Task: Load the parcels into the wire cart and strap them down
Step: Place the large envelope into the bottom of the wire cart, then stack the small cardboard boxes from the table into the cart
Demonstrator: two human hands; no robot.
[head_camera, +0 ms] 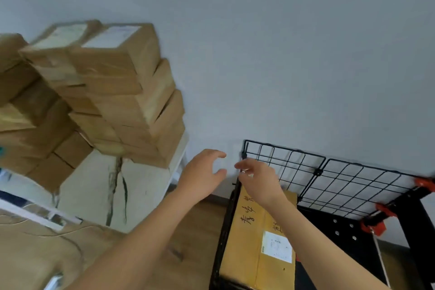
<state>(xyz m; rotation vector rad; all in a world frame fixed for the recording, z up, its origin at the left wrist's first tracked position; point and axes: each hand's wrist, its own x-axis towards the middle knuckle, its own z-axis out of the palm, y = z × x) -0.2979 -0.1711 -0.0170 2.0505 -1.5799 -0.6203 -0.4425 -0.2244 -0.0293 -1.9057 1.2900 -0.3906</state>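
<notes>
The left hand [202, 175] hung spread, its grip wide apart and touching nothing, between the stacked parcels [122, 94] on the white bench [150, 186] and the wire cart [306, 172]. The right hand [259, 181] reached the cart's corner edge; whether its grip pinched the wire was unclear. One parcel [261, 242] lay inside the cart.
</notes>
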